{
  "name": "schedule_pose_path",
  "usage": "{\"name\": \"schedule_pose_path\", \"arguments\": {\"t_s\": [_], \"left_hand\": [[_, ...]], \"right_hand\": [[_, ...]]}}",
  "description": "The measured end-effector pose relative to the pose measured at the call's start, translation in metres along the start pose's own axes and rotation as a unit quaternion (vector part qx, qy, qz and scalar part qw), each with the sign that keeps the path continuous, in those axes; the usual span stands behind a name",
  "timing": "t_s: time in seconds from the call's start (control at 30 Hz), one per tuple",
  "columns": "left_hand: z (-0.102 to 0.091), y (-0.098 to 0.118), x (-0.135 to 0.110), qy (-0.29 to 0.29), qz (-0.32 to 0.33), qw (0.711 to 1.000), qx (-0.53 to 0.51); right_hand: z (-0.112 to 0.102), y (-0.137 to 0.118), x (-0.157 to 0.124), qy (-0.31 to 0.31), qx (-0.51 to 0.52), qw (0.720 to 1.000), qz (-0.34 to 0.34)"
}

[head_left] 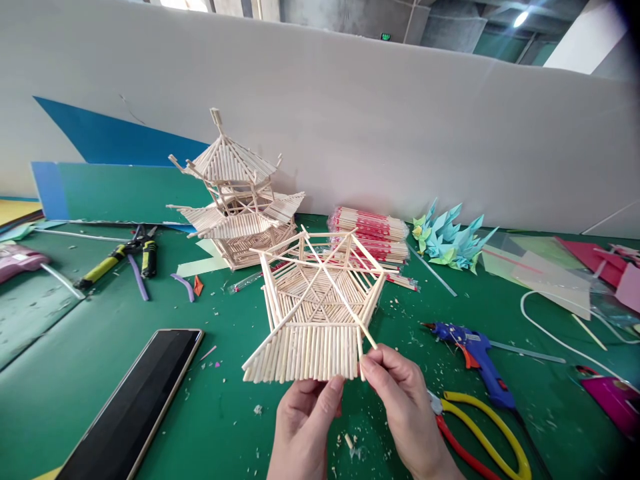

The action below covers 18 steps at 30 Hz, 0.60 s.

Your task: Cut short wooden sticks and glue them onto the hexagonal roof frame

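Note:
In the middle sits a half-built wooden stick model (320, 293), an open frame with a woven-looking floor and a sloping panel of sticks along its near side. My left hand (307, 420) pinches the lower edge of that panel between thumb and fingers. At the panel's right end, my right hand (400, 400) is closed on a thin wooden stick (361, 347), its fingertips close under the end of a long diagonal stick. Behind stands a taller stick pagoda (233, 193) with two roof tiers.
Packs of sticks (373, 233) and blue folded-paper pieces (450, 240) lie at the back. A blue glue gun (475, 353) and red-and-yellow-handled pliers (480, 427) lie right. Left are a phone (135, 400), yellow-black cutters (117, 257) and a pink glue gun (23, 260). A white wall (320, 120) rises behind.

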<state>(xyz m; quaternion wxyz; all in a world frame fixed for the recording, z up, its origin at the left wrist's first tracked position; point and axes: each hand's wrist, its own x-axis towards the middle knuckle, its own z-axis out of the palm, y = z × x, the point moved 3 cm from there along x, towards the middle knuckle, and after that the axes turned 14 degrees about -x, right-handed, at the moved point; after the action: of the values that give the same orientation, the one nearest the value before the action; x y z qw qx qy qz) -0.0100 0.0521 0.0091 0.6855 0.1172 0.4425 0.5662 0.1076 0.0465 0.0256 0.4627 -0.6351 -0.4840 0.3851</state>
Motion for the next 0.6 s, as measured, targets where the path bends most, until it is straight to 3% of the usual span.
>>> {"name": "schedule_pose_path", "arguments": {"t_s": [0.27, 0.6], "left_hand": [[-0.0002, 0.0036, -0.0008, -0.034, -0.023, 0.999, -0.002], [-0.0006, 0.0035, -0.0012, -0.034, -0.028, 0.999, -0.005]], "right_hand": [[-0.001, -0.0025, 0.0014, 0.008, -0.047, 0.999, -0.017], [0.0003, 0.0, 0.0022, 0.015, -0.033, 0.999, -0.027]]}}
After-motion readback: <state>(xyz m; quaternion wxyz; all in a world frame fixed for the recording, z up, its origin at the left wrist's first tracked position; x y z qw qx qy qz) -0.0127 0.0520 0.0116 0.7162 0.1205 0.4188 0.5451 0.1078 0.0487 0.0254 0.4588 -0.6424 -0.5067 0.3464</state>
